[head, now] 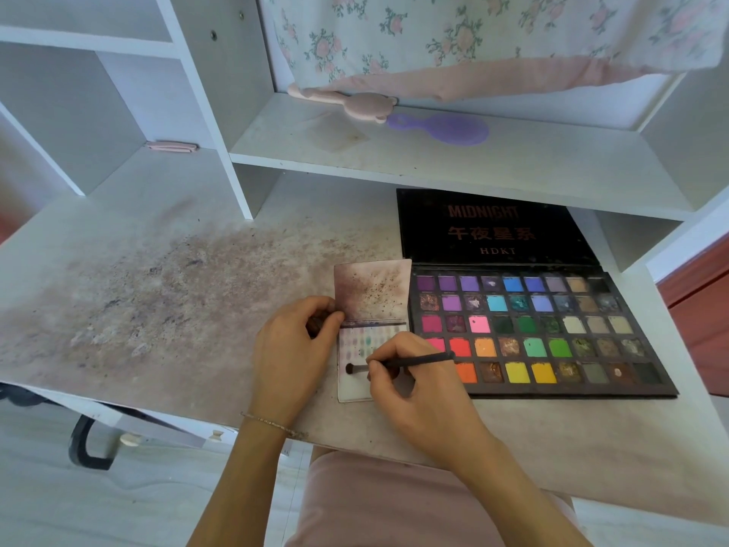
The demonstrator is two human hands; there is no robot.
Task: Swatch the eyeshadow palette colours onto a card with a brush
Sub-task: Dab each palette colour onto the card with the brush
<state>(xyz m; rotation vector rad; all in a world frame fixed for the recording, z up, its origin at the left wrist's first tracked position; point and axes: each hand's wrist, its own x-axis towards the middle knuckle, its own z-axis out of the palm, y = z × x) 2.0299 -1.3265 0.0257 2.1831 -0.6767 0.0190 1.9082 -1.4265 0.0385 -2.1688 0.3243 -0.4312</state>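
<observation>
Risks, left to right: desk [165,278] is coated in loose pigment dust left of the card, so any card slide or sleeve drag picks it up. left hand [294,349] is the only thing pinning the card [357,382]; it sits at the card's left edge near the fold. If it lifts, the brush stroke will likely shift the card and smear the swatch rows already down. Left fingers are curled, thumb and fingertips at the card edge; whether they pinch it or just press, can't tell

brush [398,364] head is touching the card's lower left, below the swatch rows. right hand [414,392] pinches the handle pen-style, fingers tightly curled. Its heel hangs over the card's lower right, smudge risk

eyeshadow palette [532,333] lies open, touching the card's right edge; handle end overhangs the orange pans
</observation>
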